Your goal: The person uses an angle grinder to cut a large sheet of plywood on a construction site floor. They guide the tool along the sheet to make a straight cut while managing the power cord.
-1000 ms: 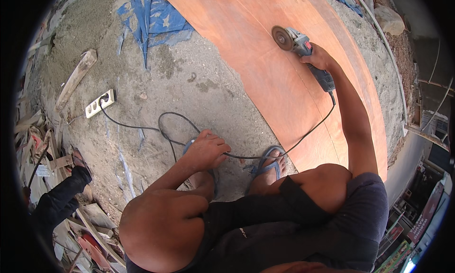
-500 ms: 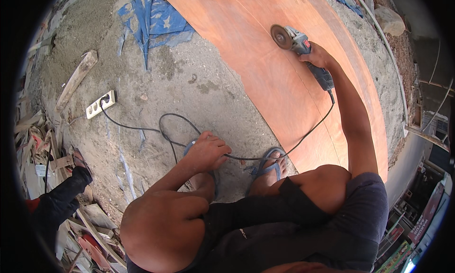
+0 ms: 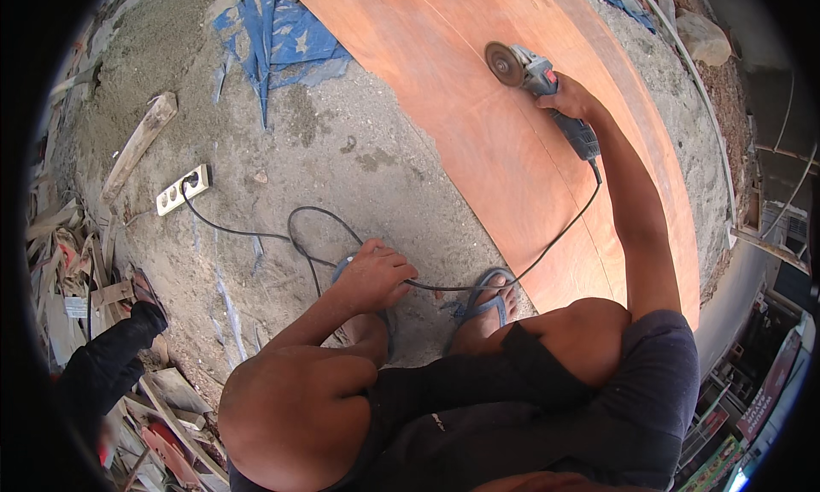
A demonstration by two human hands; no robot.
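My right hand [image 3: 571, 97] is wrapped round the body of a grey and black angle grinder [image 3: 574, 136], which is over the plywood sheet [image 3: 478, 155]. Its round brown cutting disc [image 3: 504, 63] points to the far left; whether it touches the wood I cannot tell. From the grinder's rear a black power cord [image 3: 555, 243] curves down past my right foot to my left hand [image 3: 373, 276]. The left fingers are closed round that cord near my left foot. Beyond the hand, the cord loops on the ground and runs to a white power strip [image 3: 183, 190].
A crumpled blue tarp [image 3: 295, 39] lies beside the plywood's far left edge. A wooden offcut [image 3: 139, 146] rests on the rough concrete ground. At left, a person's dark-clothed leg [image 3: 115, 351] stands among scrap wood [image 3: 175, 389]. My sandalled right foot [image 3: 491, 300] is at the plywood's edge.
The grinder and my right hand have shifted very slightly to the left. My left hand stays almost still on the cord. Something red by the other person's leg has moved lower.
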